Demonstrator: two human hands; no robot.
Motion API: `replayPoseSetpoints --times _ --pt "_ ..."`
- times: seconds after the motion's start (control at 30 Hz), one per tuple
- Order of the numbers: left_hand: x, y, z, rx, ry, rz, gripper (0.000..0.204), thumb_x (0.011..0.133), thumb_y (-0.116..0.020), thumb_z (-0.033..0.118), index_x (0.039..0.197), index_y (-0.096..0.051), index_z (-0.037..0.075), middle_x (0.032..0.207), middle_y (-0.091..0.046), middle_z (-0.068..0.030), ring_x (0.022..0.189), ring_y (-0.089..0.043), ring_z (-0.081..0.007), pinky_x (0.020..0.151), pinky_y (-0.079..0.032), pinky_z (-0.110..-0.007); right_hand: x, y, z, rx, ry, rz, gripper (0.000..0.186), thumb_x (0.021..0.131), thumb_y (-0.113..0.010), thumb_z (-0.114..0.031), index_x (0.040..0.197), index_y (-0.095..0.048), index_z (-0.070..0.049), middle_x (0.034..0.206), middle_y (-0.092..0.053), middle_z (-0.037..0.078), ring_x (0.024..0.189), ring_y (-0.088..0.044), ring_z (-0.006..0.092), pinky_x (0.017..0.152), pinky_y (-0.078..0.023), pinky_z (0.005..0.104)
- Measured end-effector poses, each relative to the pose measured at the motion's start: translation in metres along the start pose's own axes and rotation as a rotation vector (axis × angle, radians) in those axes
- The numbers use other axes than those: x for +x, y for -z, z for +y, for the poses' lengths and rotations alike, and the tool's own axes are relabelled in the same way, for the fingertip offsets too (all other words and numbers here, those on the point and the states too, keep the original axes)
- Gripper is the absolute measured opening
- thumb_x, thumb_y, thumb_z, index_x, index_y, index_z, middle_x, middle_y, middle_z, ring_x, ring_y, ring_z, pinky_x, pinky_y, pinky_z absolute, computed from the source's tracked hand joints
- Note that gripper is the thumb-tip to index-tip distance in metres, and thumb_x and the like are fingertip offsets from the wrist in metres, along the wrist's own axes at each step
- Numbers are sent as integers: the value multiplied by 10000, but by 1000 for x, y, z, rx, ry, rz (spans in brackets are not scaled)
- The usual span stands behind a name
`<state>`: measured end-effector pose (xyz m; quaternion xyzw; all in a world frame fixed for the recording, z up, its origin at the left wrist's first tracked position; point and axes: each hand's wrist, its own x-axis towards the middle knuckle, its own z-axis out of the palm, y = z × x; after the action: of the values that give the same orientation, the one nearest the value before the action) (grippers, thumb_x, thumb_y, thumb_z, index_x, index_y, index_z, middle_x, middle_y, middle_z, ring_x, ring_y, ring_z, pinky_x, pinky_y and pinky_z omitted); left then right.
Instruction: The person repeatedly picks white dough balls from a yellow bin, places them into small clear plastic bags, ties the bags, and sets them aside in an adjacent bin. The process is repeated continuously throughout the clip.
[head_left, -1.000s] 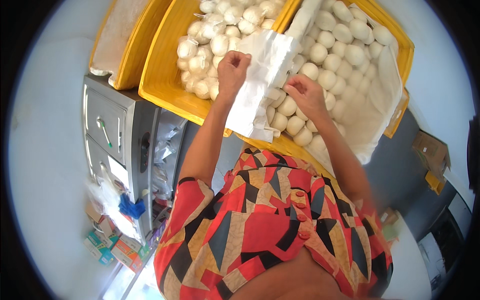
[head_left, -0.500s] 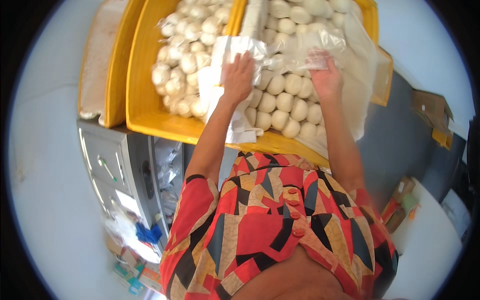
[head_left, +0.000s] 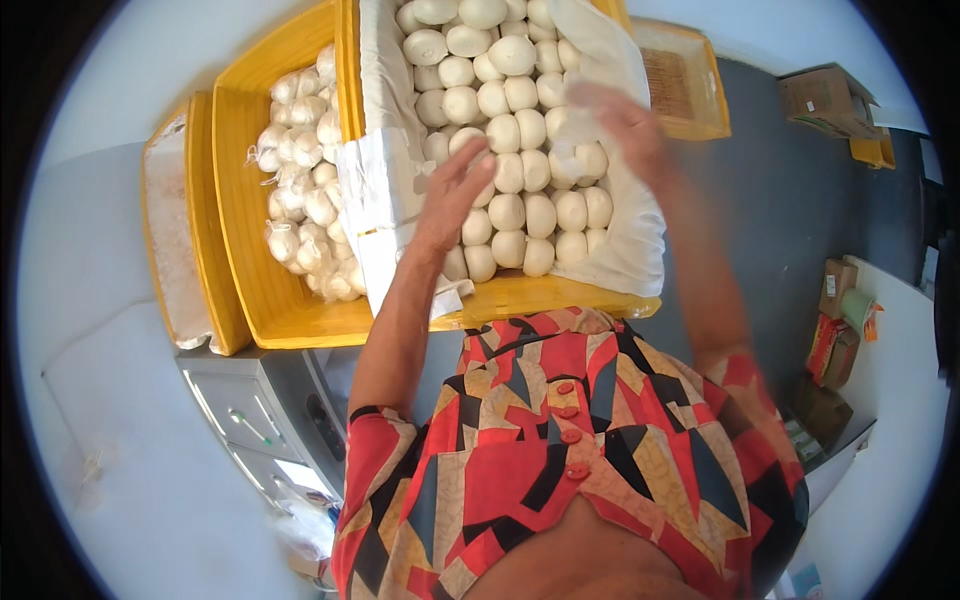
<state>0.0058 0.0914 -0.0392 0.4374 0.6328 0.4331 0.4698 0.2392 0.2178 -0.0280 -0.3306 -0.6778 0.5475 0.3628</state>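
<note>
Holding your left hand [head_left: 450, 202], thumb and fingers slightly parted, over buns [head_left: 506, 211] in the right crate [head_left: 545, 296], you are hovering your blurred right hand [head_left: 637, 138] beside clear plastic [head_left: 572, 140]; I cannot tell if it is pinching. White sheets [head_left: 370, 190] are lying left; bun rows are running near to far.

Bagged balls [head_left: 305, 200] lie left; loose balls [head_left: 507, 212] right.

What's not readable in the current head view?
Head view:
- Right hand: motion blur hides exact finger positions.
- Clear plastic by it: blurred, outline lost against the white buns.
- Buns under the left hand: hidden by it.
- Far end of the buns' yellow crate: cut off by top edge.
</note>
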Motion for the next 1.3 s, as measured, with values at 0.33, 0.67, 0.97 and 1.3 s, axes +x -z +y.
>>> replayPoseSetpoints --times 0.33,0.67,0.97,1.3 --pt "7 -19 32 -562 183 198 241 945 -510 100 1057 -610 -88 994 -657 -159 895 -654 -247 770 -539 -346 -54 -89 -27 -528 493 -127 433 720 -649 -50 1142 -564 -8 1173 -574 144 1053 -575 312 871 -475 410" --pt "-39 48 60 -470 -7 193 246 947 -535 117 1044 -623 -92 985 -677 -175 848 -689 -239 736 -568 -339 -2 -71 40 229 -158 -137 273 933 -529 -146 1127 -600 32 1084 -641 68 1014 -580 147 925 -439 294" --pt "-63 80 32 -365 61 353 248 908 -588 86 1109 -610 -59 1040 -662 -149 928 -649 -231 837 -510 -328 15 -103 41 667 -381 -537 235 832 -696 -210 946 -702 -5 860 -674 19 793 -576 57 740 -452 220" --pt "-19 11 22 201 -221 140 92 829 -695 79 895 -645 38 1205 -571 -115 1108 -538 -208 951 -418 -352 0 -97 1 17 -184 -304 208 759 -773 -190 802 -662 -20 699 -629 2 626 -554 59 573 -462 244"
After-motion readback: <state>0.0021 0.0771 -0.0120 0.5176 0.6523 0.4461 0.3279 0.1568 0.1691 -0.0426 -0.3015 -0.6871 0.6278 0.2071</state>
